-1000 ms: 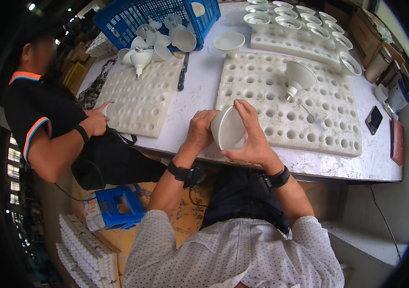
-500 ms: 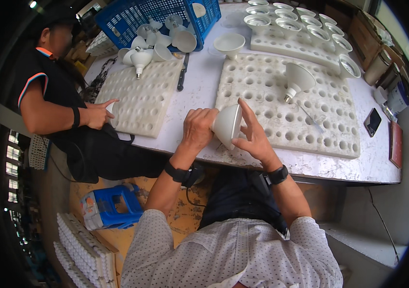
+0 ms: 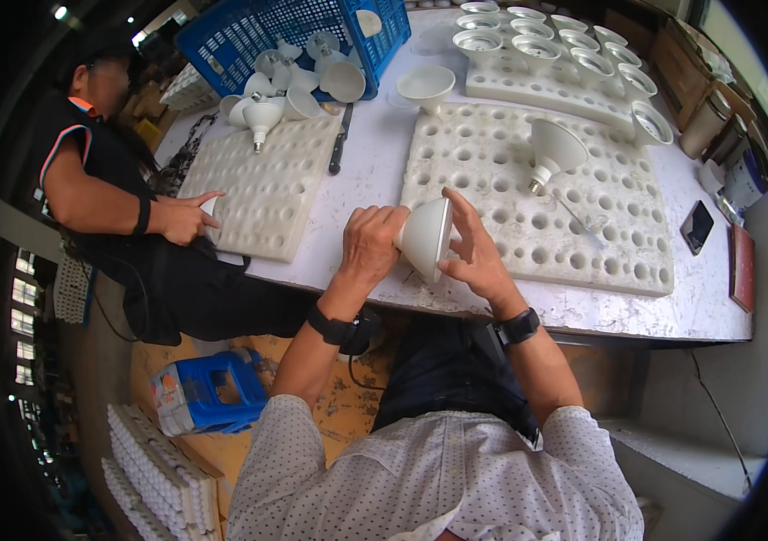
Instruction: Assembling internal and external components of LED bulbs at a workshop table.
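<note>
A white cone-shaped lamp bulb (image 3: 423, 238) is held between my hands above the table's front edge, its wide face turned to the right. My left hand (image 3: 372, 243) wraps round the narrow base end, which the fingers hide. On the other side, my right hand (image 3: 478, 254) grips the wide rim, thumb low and fingers at the top. Just beyond lies a white foam tray (image 3: 501, 212) full of round holes. Another lamp bulb (image 3: 557, 149) rests tilted on that tray, near a thin clear stick (image 3: 582, 223).
At the left a co-worker's hands (image 3: 187, 219) hold a white piece beside a second foam tray (image 3: 266, 194). Lamp shells lie by a blue basket (image 3: 221, 45) and a knife (image 3: 340, 149). Silvery lamp cups (image 3: 592, 63) stand back right; a phone (image 3: 698, 227) lies right.
My hands keep nearly the same hold on the lamp bulb. The whole view has shifted slightly. Little else differs.
</note>
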Demonstrator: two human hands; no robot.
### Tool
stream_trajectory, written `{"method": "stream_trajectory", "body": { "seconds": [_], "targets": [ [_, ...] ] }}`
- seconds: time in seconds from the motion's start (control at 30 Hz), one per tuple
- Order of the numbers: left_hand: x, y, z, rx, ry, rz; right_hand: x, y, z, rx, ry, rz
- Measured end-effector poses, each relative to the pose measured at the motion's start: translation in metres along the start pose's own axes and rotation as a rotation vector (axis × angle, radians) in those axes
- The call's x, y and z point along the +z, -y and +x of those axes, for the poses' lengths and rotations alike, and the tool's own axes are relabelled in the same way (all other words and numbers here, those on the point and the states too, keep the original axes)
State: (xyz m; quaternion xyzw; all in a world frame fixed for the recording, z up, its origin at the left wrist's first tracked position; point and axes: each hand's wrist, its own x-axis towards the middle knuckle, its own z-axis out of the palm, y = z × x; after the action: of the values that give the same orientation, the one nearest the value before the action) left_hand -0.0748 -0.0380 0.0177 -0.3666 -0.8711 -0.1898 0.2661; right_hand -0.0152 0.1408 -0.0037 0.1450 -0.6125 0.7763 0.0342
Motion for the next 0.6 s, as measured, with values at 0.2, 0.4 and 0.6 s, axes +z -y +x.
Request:
{"method": "stream_trajectory", "body": {
  "seconds": [0.2, 0.4, 0.6],
  "targets": [
    [0.0001, -0.0015, 0.0, -0.001, 0.001, -0.011, -0.0027, -0.0036, -0.0009, -0.031, -0.011, 0.064],
    [0.0015, -0.003, -0.0014, -0.054, 0.039, -0.042, -0.0049, -0.0091, -0.002, -0.041, -0.018, 0.098],
    [0.0033, -0.0017, -0.0012, -0.122, 0.099, -0.047, -0.006, -0.0026, 0.0023, 0.023, -0.014, 0.083]
  ]
}}
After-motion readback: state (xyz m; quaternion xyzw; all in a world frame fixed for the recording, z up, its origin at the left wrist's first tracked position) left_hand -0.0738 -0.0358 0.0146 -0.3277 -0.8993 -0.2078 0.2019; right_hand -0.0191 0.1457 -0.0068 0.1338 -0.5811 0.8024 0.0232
